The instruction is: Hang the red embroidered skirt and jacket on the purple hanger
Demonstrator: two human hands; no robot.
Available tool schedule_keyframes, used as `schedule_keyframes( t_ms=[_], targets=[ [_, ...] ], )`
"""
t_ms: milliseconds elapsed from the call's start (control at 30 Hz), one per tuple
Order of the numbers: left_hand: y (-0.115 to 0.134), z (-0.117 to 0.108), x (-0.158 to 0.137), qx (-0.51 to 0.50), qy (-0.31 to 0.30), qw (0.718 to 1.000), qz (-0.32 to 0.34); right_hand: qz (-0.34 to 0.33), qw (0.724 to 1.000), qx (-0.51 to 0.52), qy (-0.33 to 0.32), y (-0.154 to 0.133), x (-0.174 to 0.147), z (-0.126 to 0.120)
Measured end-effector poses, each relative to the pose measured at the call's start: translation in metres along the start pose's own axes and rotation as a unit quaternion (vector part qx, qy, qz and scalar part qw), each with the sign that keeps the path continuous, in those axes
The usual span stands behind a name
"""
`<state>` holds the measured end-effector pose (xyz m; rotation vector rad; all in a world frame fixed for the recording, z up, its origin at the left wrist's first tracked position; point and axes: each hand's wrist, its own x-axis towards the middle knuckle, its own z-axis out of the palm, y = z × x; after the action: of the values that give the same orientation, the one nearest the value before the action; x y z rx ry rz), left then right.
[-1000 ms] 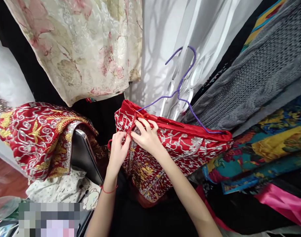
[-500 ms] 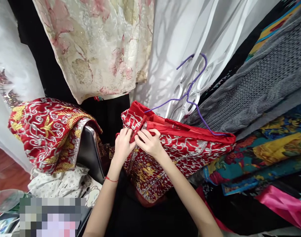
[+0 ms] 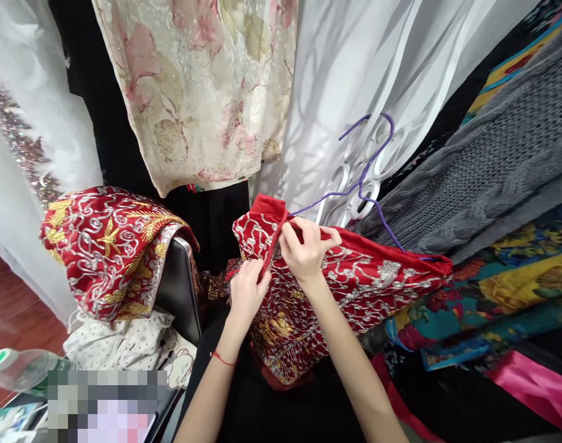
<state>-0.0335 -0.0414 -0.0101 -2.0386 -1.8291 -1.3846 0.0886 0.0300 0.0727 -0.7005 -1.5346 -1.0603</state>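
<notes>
A red skirt [image 3: 355,271] with silver and gold embroidery and a plain red waistband hangs aslant in front of me. Its waistband reaches along a purple wire hanger [image 3: 361,178], whose hook sticks up. My right hand [image 3: 304,249] is closed on the waistband near its left part, at an opening. Lower and to the left, my left hand [image 3: 247,286] pinches the red edge of that opening, a narrow strip pulled straight between both hands. Fingertips of each hand are partly hidden by the cloth and knuckles.
Another red embroidered cloth [image 3: 110,246] drapes over a dark chair back [image 3: 182,283] at left. Below lie a dotted white cloth [image 3: 119,338] and a plastic bottle [image 3: 27,369]. A floral cloth [image 3: 207,92] hangs ahead; a grey knit [image 3: 493,141] hangs at right.
My right hand has moved up and right to the waistband, while my left hand has shifted lower, away from it. The red strip is now stretched between them. The view has shifted slightly left.
</notes>
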Motion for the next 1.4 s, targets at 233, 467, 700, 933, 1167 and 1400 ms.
schedule_keyframes(
  t_ms=[233,467,700,933,1167,1400],
  targets=[
    [-0.001,-0.006,-0.006,-0.046,0.000,0.995,-0.086,-0.040,0.997,0.038,-0.058,0.003,-0.004,0.000],
    [0.000,-0.014,-0.040,-0.247,-0.037,0.951,-0.181,0.194,0.979,0.040,-0.055,-0.019,-0.013,-0.030],
    [0.016,-0.017,-0.067,-0.301,-0.086,0.934,-0.172,0.565,0.597,0.528,-0.213,-0.061,-0.022,-0.044],
    [0.019,-0.027,-0.063,-0.293,-0.086,0.931,-0.198,0.621,0.412,0.644,-0.170,-0.048,-0.024,-0.035],
    [0.017,-0.033,-0.055,-0.266,-0.040,0.948,-0.167,0.554,0.464,0.662,-0.198,-0.042,-0.020,-0.043],
    [0.033,-0.050,-0.003,-0.223,0.003,0.968,-0.112,0.465,0.745,0.437,-0.193,-0.048,-0.020,-0.052]
  ],
)
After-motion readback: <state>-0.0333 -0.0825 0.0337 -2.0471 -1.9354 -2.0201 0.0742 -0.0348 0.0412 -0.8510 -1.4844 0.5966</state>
